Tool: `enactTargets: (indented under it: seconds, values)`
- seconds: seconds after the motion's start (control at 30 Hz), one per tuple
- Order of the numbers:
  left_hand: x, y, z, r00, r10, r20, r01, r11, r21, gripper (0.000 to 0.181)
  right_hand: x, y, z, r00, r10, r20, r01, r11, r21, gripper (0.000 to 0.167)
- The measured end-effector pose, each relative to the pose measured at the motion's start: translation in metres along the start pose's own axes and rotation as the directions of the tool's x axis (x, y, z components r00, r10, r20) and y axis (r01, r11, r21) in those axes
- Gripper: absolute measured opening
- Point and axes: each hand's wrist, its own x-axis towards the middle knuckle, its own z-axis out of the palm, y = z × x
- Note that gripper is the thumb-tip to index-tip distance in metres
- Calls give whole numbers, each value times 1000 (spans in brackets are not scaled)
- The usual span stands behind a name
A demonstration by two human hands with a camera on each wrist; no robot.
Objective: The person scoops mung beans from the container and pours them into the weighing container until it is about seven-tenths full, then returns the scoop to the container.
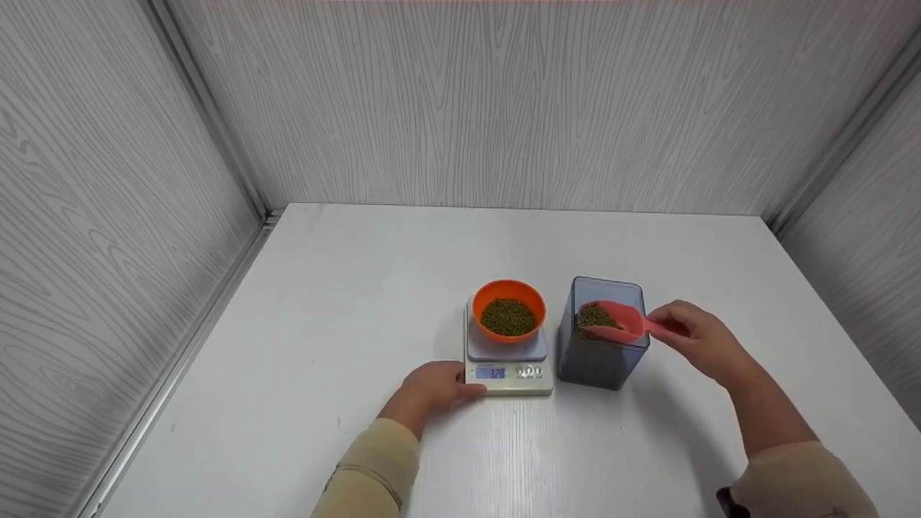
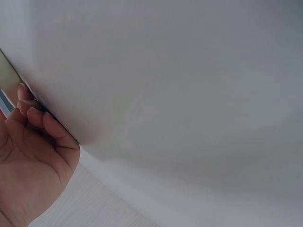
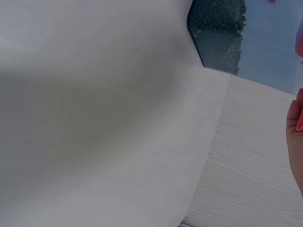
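Observation:
My right hand (image 1: 701,342) grips the handle of a red scoop (image 1: 630,321), which holds green-brown pellets at the mouth of a clear bluish container (image 1: 601,365). In the right wrist view the container (image 3: 270,52) shows dark pellets inside; the hand (image 3: 296,142) is at the right edge. An orange bowl (image 1: 509,336) with similar pellets sits on a white kitchen scale (image 1: 518,388), whose display seems to read 328. My left hand (image 1: 437,385) holds the scale's front left corner, thumb on its front edge. The left wrist view shows that hand (image 2: 38,156) with fingers curled at the scale's edge.
A white table (image 1: 324,302) lies under everything, with the container just right of the scale. Grey wood-grain panels (image 1: 468,108) stand behind the table and at both sides.

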Motion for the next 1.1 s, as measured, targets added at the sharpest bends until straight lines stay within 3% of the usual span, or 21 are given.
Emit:
enactTargets:
  seconds: [0.33, 0.57, 0.73, 1.1]
  values:
    - [1, 1, 0, 1000, -17, 3, 17, 1000, -7, 40, -2, 7, 12, 999, -2, -45, 8, 990, 140, 27]
    - [1, 1, 0, 1000, -9, 4, 9, 1000, -1, 39, 1, 0, 7, 998, -20, -60, 25, 996, 85, 23]
    - [-1, 1, -2, 1000, 21, -5, -21, 1000, 8, 35, 5, -21, 6, 995, -72, -68, 74, 997, 26, 18]
    - [1, -1, 1, 1000, 27, -6, -27, 1000, 16, 34, 21, -46, 22, 996, -69, -57, 62, 991, -122, 15]
